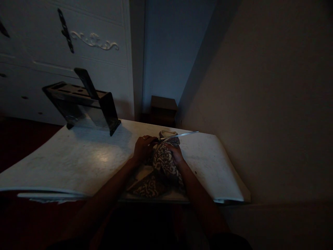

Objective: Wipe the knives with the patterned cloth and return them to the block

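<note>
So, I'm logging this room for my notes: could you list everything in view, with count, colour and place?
white table: 1, whitish, in the middle
patterned cloth: 1 bunch, brown and cream, on the table
slim metal tool: 1, silvery, at the cloth's far end
box-shaped appliance: 1, black and metallic, far left on the table
cabinet: 1, white, behind the appliance
long handles: 2, dark, on the cabinet
scroll ornament: 1, white, beside one handle
boxy piece: 1, brown, beyond the table
floor: 1, dark red, left
left hand: 1, shadowed, left of the cloth
right hand: 1, shadowed, on the cloth's right side
</note>
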